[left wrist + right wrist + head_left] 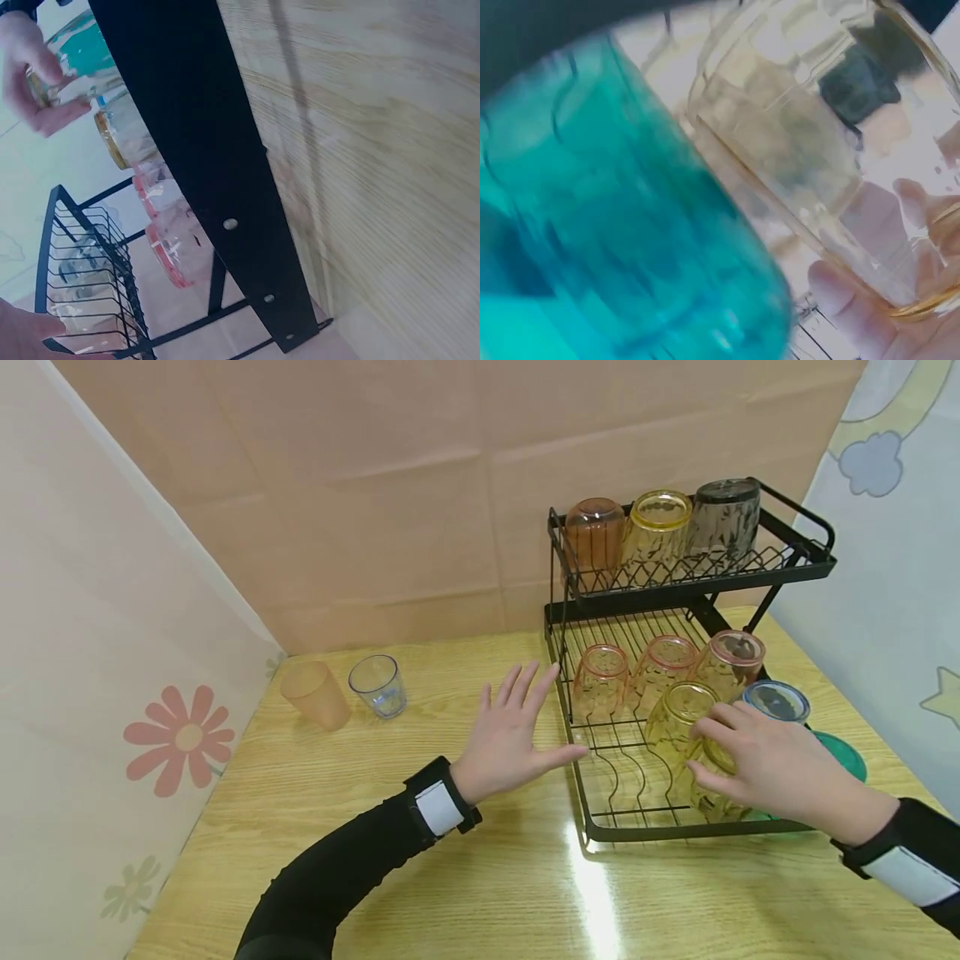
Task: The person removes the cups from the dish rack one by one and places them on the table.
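My right hand (780, 764) grips an upside-down yellow glass (712, 797) at the front of the dish rack's lower tier, fingers and thumb about its upper end. Its clear ribbed side fills much of the right wrist view, beside a teal glass (645, 210). Another yellow glass (675, 714) stands just behind. Off the rack's left edge, my left hand (510, 735) is held with fingers spread and nothing in it; the thumb overlaps the rack's rim in the head view.
The black two-tier rack (675, 833) also holds pink glasses (602, 672), a blue-rimmed glass (777, 700) and, on top, orange, yellow and grey glasses (723, 522). At the back left of the table are an orange cup (317, 695) and a blue-rimmed tumbler (378, 685).
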`<state>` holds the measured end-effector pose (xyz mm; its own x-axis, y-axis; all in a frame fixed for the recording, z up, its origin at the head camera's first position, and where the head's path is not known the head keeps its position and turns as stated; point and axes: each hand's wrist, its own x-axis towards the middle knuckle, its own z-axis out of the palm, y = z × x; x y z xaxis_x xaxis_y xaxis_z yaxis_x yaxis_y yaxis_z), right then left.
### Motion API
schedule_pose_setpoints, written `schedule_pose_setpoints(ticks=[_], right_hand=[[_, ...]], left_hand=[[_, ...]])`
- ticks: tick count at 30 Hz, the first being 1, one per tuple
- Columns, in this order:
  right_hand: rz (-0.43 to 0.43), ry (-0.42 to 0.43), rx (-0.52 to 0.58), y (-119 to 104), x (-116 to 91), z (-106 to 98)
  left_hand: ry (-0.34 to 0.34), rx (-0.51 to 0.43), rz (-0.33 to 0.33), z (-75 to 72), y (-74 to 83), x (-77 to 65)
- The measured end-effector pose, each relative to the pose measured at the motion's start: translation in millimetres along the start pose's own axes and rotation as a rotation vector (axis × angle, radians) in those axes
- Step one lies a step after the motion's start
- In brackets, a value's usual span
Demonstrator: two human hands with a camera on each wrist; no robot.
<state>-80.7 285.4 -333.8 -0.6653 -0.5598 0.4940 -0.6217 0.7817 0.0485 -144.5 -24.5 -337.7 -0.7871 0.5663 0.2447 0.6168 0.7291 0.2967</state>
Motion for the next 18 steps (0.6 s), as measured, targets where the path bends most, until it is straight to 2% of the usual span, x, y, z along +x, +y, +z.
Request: schedule_pose_setpoints(ticks=[9,13,18], right_hand=[[0.004,0.070,0.012,2.2,22.3,-20.6],[0.079,0.089,0.063,-1.6,28.6,-25.2],[0.234,0.158,0.197,-11.3,37.0,-23.9]], left_hand=[[0.028,-0.047,0.022,6.2,20.2,11.4],[0.027,-0.096,0.018,9.5,28.5,16.7],[0.021,-0.219,-0.014,10.1,34.9,20.7]])
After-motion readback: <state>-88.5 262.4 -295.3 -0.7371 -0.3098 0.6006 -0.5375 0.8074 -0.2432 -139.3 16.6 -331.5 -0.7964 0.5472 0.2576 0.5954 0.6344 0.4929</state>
